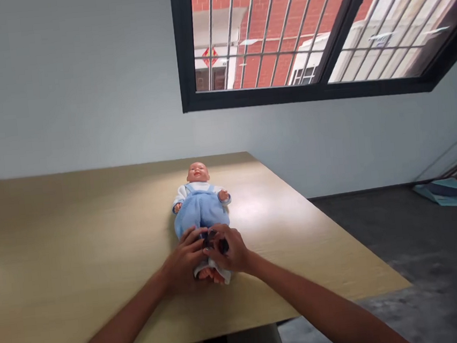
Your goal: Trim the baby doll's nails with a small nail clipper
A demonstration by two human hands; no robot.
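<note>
A baby doll (200,206) lies on its back on the wooden table (76,234), head away from me, in a blue romper over a white top. Both my hands rest on its legs. My left hand (186,259) curls round the doll's lower body from the left. My right hand (230,252) closes in from the right, and its fingers pinch a small dark thing (215,242) at the romper's lower edge. The doll's bare feet (210,274) stick out under my hands.
The table's right edge (340,236) drops to a dark floor. Coloured mats (448,190) lie on the floor at the far right. A barred window (312,28) sits in the white wall behind the table.
</note>
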